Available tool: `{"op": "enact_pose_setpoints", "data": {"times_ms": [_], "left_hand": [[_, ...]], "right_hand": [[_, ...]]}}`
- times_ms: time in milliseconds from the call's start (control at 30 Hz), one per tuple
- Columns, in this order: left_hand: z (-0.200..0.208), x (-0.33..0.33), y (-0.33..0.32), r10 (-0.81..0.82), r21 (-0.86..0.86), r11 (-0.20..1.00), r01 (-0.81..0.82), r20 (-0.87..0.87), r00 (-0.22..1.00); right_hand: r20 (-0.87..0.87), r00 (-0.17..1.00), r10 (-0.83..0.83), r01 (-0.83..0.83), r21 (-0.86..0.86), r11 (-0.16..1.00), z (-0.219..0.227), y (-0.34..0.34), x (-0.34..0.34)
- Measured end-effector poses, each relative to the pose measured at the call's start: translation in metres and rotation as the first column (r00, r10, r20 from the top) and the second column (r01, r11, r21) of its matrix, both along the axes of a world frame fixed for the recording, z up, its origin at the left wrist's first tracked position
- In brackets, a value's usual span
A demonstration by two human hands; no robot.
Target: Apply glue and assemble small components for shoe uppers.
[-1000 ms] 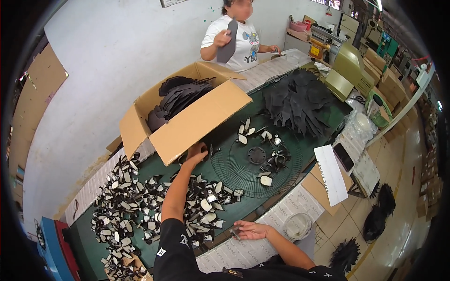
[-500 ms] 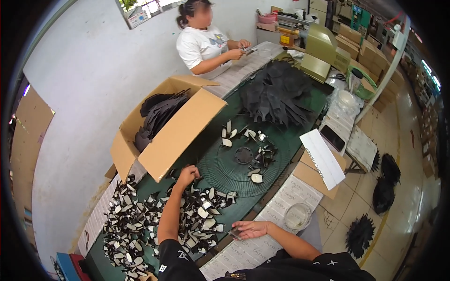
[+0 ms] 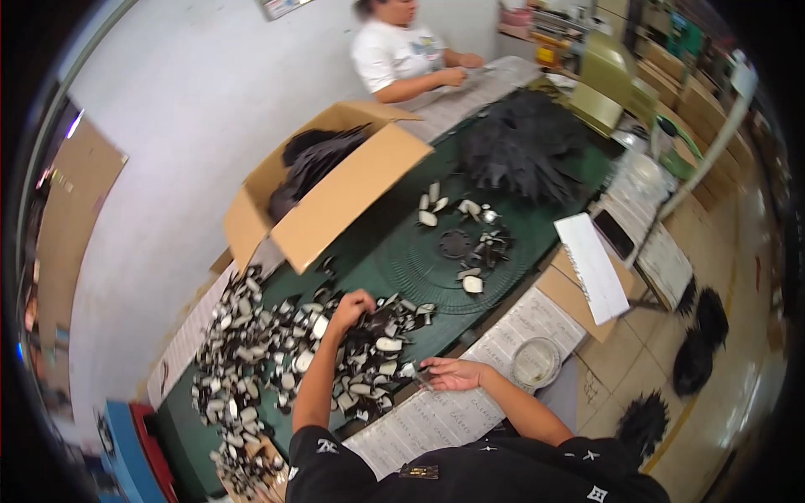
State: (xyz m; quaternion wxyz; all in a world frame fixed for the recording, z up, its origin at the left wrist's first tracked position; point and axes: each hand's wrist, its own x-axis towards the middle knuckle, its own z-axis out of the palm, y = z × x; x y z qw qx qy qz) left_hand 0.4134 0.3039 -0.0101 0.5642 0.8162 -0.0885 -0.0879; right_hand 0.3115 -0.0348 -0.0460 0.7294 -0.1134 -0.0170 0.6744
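A large heap of small black pieces with pale oval faces (image 3: 239, 356) covers the near left part of the green table (image 3: 344, 243). My left hand (image 3: 354, 308) is over the far right part of this heap, fingers drawn together; what they hold, if anything, is hidden. Lower and to the right, my right hand (image 3: 457, 375) is turned partly palm up at the table's near edge. Between its fingers is a small, thin, greyish piece (image 3: 423, 379), blurred. A few similar pale-faced pieces (image 3: 472, 285) lie on a round ribbed grille (image 3: 411, 281) farther out.
An open cardboard box (image 3: 352, 197) holds dark flat sheets. Black cut sheets (image 3: 524, 147) are heaped at the far end, with a co-worker (image 3: 402, 63) beyond. At right are a clear round tub (image 3: 537, 362), a white card (image 3: 591, 268), a phone (image 3: 614, 234) and a machine (image 3: 604, 84).
The whole view has shifted. Against the table, my left hand has drawn back nearer to me over the heap, and my right hand has moved slightly left toward it.
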Motion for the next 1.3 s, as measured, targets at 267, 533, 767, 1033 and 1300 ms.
{"op": "enact_pose_setpoints", "data": {"times_ms": [267,533,767,1033,1300], "left_hand": [[-0.006,0.051,0.063,0.337,0.620,0.505,-0.601,0.499,0.798],[-0.040,0.046,0.097,0.356,0.652,0.390,-0.650,0.544,0.760],[0.005,0.009,0.020,0.531,0.258,0.614,-0.746,0.564,0.633],[0.094,-0.134,-0.047,0.752,-0.859,0.058,-0.509,-0.298,0.588],[0.005,-0.404,-0.258,0.529,-0.782,-0.061,-0.621,-0.553,0.644]], "right_hand": [[0.012,0.996,-0.090,0.091,-0.092,0.992,0.011,0.000,-0.001],[0.008,0.997,-0.071,0.071,-0.059,0.996,0.010,0.012,-0.005],[0.021,0.991,-0.135,0.136,-0.100,0.986,0.012,0.013,0.000],[0.166,0.943,-0.287,0.288,0.022,0.957,-0.001,0.002,-0.020],[0.473,0.776,-0.417,0.440,0.069,0.896,0.010,-0.010,-0.032]]}}
